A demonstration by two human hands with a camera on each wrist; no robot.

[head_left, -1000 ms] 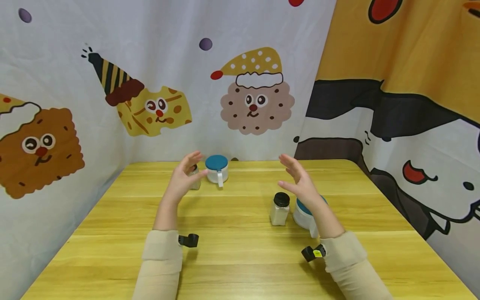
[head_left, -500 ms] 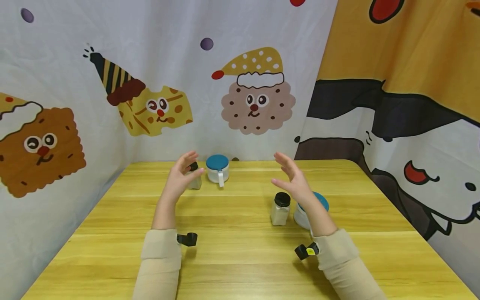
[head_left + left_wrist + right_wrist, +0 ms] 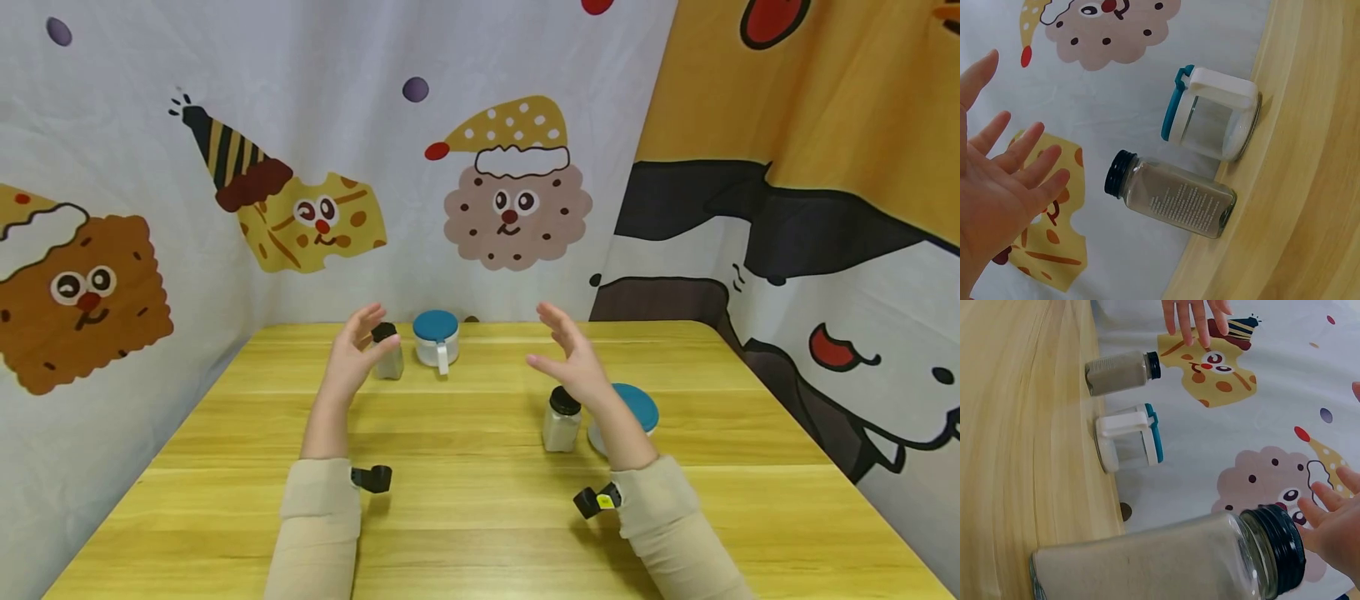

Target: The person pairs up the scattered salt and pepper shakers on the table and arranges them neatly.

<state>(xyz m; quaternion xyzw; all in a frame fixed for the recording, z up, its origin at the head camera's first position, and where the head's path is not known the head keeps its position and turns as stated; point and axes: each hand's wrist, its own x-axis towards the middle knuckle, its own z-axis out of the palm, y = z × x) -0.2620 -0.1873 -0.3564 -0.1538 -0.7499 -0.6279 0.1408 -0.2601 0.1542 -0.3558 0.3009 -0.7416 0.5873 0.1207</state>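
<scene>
Biggest thing here is the cartoon-print curtain [image 3: 322, 67] hung round the back and sides, then the wood-grain table [image 3: 465, 508] in front of it (12 o'clock = straight away from the person). Next down, the left hand [image 3: 351, 354] and right hand [image 3: 573, 358] hang over it well apart from each other, palms roughly inward, fingers loosely spread, nothing held in either. Then the mugs: the far mug [image 3: 435, 340] is around 2 to 3 o'clock from the left hand, its handle pointing to about 6, while the right-side mug [image 3: 636, 407] is at about 5 from the right hand, partly covered by that wrist, so no clue where its handle goes. Jars next, and imo any move hangs on these: the near jar [image 3: 561, 429] stands upright at about 6 o'clock from the right hand, easily the closer hand, with the right-side mug just beside it at 3. The far jar [image 3: 389, 363] is upright too, at about 3 from the left hand; the left wrist view shows them apart. Smallest bits are the black caps: the near cap [image 3: 565, 400] overlaps the right hand in the right wrist view, so can't judge that gap, and the far cap [image 3: 384, 331] is partly hidden by the left hand.
</scene>
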